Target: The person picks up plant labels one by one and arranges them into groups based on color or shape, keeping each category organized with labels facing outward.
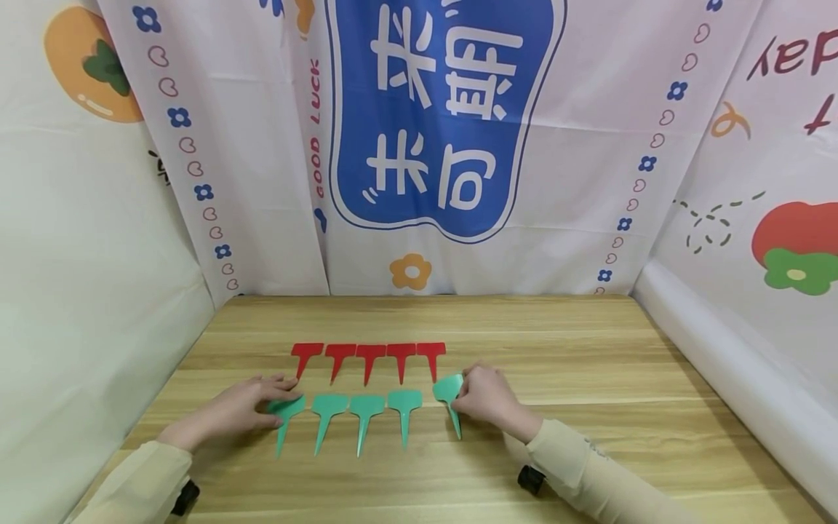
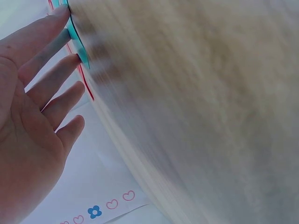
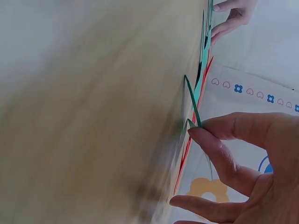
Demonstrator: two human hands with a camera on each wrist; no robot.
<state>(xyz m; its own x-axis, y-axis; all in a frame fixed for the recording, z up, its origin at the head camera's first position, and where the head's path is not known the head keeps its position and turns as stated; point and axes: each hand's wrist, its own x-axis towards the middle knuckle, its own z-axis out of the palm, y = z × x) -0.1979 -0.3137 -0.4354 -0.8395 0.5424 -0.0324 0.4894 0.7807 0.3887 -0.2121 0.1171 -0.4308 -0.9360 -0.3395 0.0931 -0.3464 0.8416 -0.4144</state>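
Note:
My right hand (image 1: 487,399) pinches a green T-shaped plant label (image 1: 448,390) by the right side of its head, at the right end of a green row. In the right wrist view this label (image 3: 193,100) is seen edge-on, between thumb and finger. The fingers of my left hand (image 1: 238,407) reach out over the leftmost green plant label (image 1: 291,409) and touch it, partly hiding its head. Between the hands, several more green labels (image 1: 367,405) lie with stems toward me. Behind them, several red T-shaped plant labels (image 1: 370,351) form another row.
The labels lie on a wood-grain table (image 1: 622,393). Printed white cloth (image 1: 589,145) hangs behind the table and along both sides. A wider gap separates the pinched label from its green neighbour (image 1: 404,399). The pinched label sits just below the rightmost red label (image 1: 431,351).

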